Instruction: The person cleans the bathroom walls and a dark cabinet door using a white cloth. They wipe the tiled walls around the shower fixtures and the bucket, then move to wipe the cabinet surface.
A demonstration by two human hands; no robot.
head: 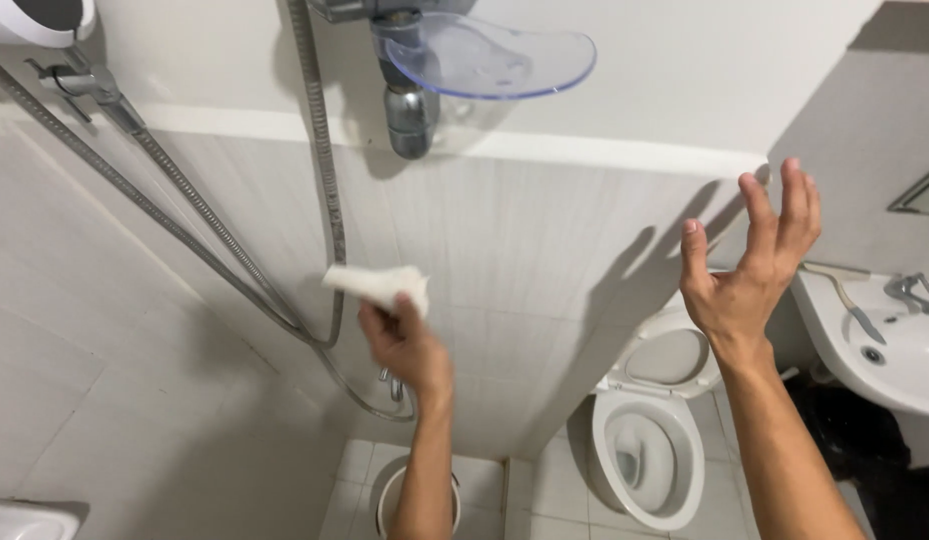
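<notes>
So the cloth [377, 283] sits left of centre in the frame, a small white rag, crumpled and folded over, a bit blurred. It's pinched in the fingers of the left hand [403, 345], which is closed around its lower end, and it's right up at the tiled wall [545, 250]; can't tell if it actually touches the tiles. The left arm comes up from the bottom middle of the frame.

Just left of the cloth there's a shower hose [325, 150], ribbed metal, running down from the top of the frame and looping under the hand. A second hose [165, 205] runs diagonally from the upper left corner. Above the cloth, top centre, a clear bluish plastic shelf [495, 58] sticks out from the wall with a chrome fitting [409, 118] under it.

The right hand [753, 265] is up in the right part of the frame, holding nothing, fingers spread wide and slightly curled, palm turned toward the left. It throws a big shadow on the wall.

Lower right of centre is a white toilet [647, 455], seat and lid up, partly behind the right forearm. At the right edge there's a white sink [885, 375] with a chrome tap [910, 290] and a scraper-like tool [847, 292] lying across the rim. Bottom centre, behind the left forearm, there's a round white bucket [390, 500] on the floor tiles. No labels or packages I can make out anywhere.
</notes>
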